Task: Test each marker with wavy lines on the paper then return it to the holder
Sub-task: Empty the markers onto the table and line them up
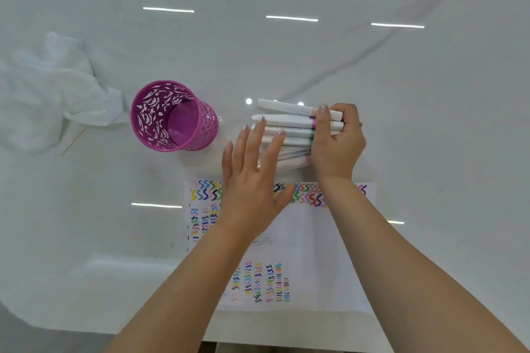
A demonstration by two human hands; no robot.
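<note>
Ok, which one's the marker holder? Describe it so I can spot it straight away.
Start at the sheet of paper covered in coloured wavy lines, then look up and left past the pile of white markers under both hands. The holder is the upright cup there: bright magenta, cut-out patterned wall, empty inside, unlike the crumpled white cloth beside it.

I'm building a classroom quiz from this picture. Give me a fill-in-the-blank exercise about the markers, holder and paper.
1. The purple cut-out metal holder contains ____ markers.
2. The white-barrelled markers lie in a bundle on the ____.
3. The right hand grips the bundle while the left hand lies ____ across it.
4. The white paper already bears coloured ____ lines.

Missing words: no; table; flat; wavy
</note>
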